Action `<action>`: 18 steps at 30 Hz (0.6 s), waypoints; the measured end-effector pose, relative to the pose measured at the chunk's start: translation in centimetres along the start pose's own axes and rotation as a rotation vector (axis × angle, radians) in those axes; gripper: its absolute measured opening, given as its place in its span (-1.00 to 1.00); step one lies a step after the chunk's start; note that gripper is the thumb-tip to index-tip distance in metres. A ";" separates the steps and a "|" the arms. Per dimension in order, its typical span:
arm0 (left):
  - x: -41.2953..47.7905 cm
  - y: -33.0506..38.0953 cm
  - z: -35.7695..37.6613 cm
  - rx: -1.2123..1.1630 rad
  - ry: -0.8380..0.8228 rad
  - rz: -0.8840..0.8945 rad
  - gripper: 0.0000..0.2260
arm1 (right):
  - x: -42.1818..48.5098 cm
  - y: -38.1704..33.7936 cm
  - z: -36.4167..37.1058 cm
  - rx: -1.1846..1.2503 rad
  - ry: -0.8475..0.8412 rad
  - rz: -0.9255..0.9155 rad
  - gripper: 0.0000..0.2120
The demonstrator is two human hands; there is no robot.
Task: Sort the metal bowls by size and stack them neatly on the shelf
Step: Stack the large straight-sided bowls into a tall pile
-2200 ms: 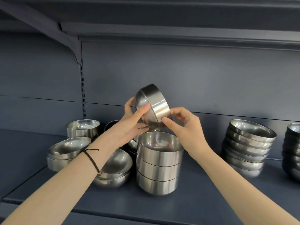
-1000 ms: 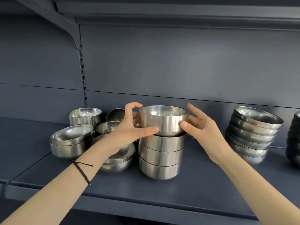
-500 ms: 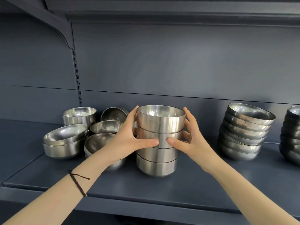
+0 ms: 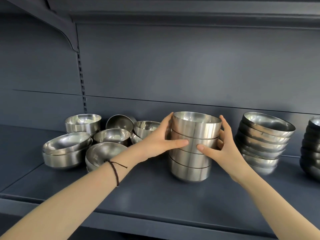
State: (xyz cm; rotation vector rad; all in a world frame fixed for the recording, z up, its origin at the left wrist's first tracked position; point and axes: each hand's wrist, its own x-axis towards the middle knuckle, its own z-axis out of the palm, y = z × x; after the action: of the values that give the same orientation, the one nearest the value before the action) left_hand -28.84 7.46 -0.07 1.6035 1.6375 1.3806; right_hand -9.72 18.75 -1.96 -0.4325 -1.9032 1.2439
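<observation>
Clasping bowl stack, both hands

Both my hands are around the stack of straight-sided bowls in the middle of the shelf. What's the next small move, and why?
Probably release it. The stack of straight-sided bowls stands upright on the shelf with its top bowl nested level, so the left hand and right hand gripping it seem done; a similar straight-sided bowl at the back left looks like the next to fetch.

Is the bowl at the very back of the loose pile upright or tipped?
Tipped: the back bowl lies on its side, its round face turned toward the camera, while the front bowl sits rim up.
</observation>
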 end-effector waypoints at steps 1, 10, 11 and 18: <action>0.1 0.0 -1.1 0.054 0.007 0.001 -0.19 | 0.0 0.1 0.0 0.001 -0.003 -0.003 0.12; 0.9 -1.5 -8.9 0.706 0.197 -0.116 -0.55 | -0.1 0.6 0.0 -0.004 -0.011 -0.011 0.06; 1.0 -1.9 -9.1 0.669 0.159 -0.144 -0.57 | -0.1 0.6 0.0 -0.003 -0.011 -0.011 0.05; 1.4 -3.1 -9.1 0.373 0.161 -0.220 -0.87 | -0.1 0.6 0.1 -0.002 -0.007 -0.009 0.03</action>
State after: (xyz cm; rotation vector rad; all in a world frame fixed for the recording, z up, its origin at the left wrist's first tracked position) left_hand -38.37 6.30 1.18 1.4738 2.1992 1.1660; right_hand -9.84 18.94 -2.57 -0.4212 -1.9109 1.2393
